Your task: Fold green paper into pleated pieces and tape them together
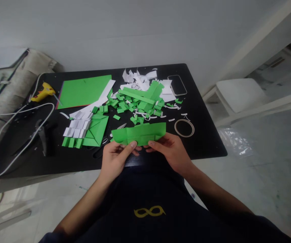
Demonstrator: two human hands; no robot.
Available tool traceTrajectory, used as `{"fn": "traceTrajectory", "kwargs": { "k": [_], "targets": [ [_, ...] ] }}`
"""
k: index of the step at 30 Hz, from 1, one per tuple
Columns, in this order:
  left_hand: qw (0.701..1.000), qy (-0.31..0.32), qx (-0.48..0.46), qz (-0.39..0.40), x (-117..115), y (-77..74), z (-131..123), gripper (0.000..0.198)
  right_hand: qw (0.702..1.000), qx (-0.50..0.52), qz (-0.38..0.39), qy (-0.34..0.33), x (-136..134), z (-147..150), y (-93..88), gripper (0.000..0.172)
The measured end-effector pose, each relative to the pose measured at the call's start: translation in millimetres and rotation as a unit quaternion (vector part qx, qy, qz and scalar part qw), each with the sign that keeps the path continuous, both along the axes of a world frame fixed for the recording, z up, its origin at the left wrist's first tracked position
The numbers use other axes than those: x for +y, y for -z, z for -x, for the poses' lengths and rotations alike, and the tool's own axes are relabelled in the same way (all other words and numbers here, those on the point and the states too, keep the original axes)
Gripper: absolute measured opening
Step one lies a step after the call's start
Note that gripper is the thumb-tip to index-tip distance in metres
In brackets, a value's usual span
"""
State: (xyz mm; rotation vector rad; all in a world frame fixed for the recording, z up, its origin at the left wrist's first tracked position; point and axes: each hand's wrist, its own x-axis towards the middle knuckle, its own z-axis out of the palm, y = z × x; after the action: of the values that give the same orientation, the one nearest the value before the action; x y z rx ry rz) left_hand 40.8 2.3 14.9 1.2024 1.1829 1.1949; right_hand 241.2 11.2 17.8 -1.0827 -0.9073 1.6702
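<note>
Both my hands hold a folded green paper piece [139, 133] just above the near edge of the black table [206, 141]. My left hand [115, 158] pinches its lower left part, thumb on top. My right hand [170, 151] pinches its lower right part. Beyond the piece lies a heap of small green and white paper cuttings [140, 98]. To the left sit a folded green square [97, 130] and a row of white and green folded strips [76, 130].
A flat green sheet [83, 90] lies at the back left, a yellow glue gun [42, 92] with a white cable [13, 135] further left. A tape ring [184, 128] and a phone [177, 85] are on the right. Scissors [42, 135] lie left. A white stool [239, 94] stands beyond the table.
</note>
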Motion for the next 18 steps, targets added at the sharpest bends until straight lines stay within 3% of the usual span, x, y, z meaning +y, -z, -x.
{"fn": "traceTrajectory", "kwargs": {
  "k": [12, 18],
  "targets": [
    [1.0, -0.01, 0.016, 0.01, 2.5, -3.9, -4.5, 0.024, 0.999, -0.047, -0.001, 0.024, -0.1, -2.9, -2.5, 0.026],
    [1.0, -0.008, 0.007, 0.025, 1.1, 1.1, -6.6, 0.024, 0.998, -0.053, 0.009, 0.021, -1.8, -2.8, -2.0, 0.027]
  ]
}}
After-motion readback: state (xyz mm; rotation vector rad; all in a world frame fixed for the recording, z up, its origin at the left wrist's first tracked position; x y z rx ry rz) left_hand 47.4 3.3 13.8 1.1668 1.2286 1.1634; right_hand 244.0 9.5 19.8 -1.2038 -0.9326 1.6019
